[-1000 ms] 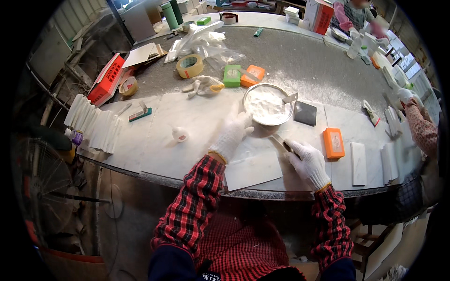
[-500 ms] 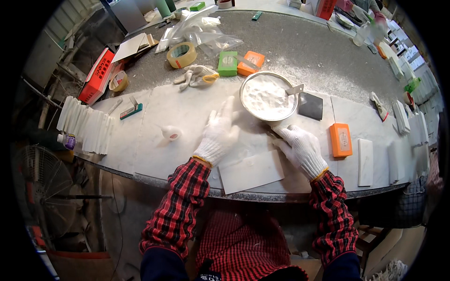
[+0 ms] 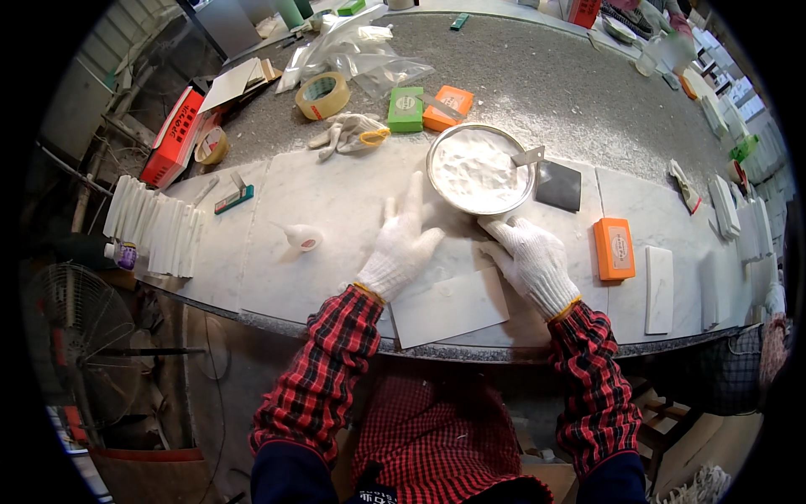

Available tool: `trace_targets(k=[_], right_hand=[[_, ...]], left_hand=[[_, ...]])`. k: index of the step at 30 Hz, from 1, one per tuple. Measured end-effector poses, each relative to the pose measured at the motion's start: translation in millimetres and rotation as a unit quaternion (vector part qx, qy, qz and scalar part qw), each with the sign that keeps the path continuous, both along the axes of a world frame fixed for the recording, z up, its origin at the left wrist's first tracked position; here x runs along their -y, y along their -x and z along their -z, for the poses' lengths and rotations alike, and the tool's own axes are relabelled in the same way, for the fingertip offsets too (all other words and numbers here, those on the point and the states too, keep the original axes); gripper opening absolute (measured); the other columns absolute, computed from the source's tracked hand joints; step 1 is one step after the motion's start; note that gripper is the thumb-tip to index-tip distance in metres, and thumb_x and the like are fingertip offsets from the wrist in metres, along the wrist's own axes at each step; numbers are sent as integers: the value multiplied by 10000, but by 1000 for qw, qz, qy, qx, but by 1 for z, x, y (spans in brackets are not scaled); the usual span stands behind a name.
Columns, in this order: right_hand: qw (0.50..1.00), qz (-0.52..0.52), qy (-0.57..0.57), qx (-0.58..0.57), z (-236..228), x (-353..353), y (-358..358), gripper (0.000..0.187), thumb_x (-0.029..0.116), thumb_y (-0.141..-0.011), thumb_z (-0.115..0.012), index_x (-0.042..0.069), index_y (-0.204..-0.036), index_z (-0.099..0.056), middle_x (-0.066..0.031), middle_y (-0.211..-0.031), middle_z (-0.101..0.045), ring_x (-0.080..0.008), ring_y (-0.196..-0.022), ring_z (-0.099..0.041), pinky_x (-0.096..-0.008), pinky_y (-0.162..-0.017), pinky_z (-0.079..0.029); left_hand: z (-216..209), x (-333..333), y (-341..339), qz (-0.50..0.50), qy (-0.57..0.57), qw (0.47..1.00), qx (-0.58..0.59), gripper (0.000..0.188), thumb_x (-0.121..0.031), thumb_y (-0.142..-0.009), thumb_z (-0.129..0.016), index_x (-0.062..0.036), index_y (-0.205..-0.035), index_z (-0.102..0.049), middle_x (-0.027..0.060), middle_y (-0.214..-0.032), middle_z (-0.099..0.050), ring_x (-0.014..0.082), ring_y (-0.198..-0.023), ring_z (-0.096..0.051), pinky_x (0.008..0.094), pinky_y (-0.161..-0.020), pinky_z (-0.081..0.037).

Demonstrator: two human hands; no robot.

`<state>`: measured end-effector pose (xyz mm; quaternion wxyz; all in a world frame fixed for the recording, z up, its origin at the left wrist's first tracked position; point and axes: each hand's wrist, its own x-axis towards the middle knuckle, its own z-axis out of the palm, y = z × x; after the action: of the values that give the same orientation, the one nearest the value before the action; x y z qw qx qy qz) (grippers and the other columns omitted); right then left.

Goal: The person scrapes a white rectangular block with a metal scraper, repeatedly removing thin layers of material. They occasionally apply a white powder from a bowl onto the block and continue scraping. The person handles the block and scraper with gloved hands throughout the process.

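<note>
Resting on the marble slab, our 2 gloved hands lie open, left hand flat, right hand just below the metal bowl of white powder.

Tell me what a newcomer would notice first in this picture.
Two white-gloved hands, left and right, lie flat on the marble bench, below a round metal bowl of white powder. A white tile lies between the wrists at the near edge, and an orange block sits to the right.
</note>
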<state>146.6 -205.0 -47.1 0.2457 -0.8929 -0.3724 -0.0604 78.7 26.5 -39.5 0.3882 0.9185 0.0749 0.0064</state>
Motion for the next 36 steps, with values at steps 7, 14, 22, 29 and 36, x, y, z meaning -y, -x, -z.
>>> trace_targets(k=[7, 14, 22, 29, 36], right_hand=[[1000, -4, 13, -17, 4, 0, -3, 315, 306, -963, -737, 154, -1240, -742, -125, -934, -706, -336, -865, -710, -427, -759, -566], [1000, -9, -24, 1, 1, 7, 4, 318, 249, -955, -749, 151, -1257, -739, -122, -944, -702, -330, -838, -707, -413, -737, -565], [999, -16, -36, 32, -10, 28, 46, 354, 246, -955, -742, 183, -1302, -717, -83, -912, -664, -313, -815, -694, -429, -682, -561], [997, -46, -11, 68, -12, 34, 79, 428, 218, -921, -769, 205, -1345, -708, -59, -889, -660, -270, -800, -691, -412, -653, -562], [991, -17, 12, 132, -14, 32, 91, 433, 179, -895, -797, 182, -1320, -717, -59, -840, -632, -269, -751, -666, -404, -643, -546]], left_hand=[[4, 5, 1, 6, 21, 1000, 2, 951, -169, -944, -608, 0, -1710, -71, 227, -1446, -653, 385, -1479, -403, 423, -1221, -371], [5, 4, 16, 17, 64, 996, 57, 921, -135, -943, -632, -4, -1706, -133, 264, -1445, -643, 408, -1426, -497, 428, -1222, -372], [-4, 1, 118, 13, -78, 987, 142, 1087, -219, -831, -860, -41, -1694, -222, 207, -1550, -587, 413, -1499, -471, 513, -1293, -272], [20, 23, 147, -53, -140, 984, 93, 1117, -377, -733, -954, -91, -1647, -379, 182, -1609, -529, 493, -1569, -320, 648, -1296, -124], [35, 20, 144, -42, -129, 981, 138, 1122, -393, -707, -970, -144, -1644, -406, 166, -1609, -526, 558, -1549, -305, 688, -1275, -139]])
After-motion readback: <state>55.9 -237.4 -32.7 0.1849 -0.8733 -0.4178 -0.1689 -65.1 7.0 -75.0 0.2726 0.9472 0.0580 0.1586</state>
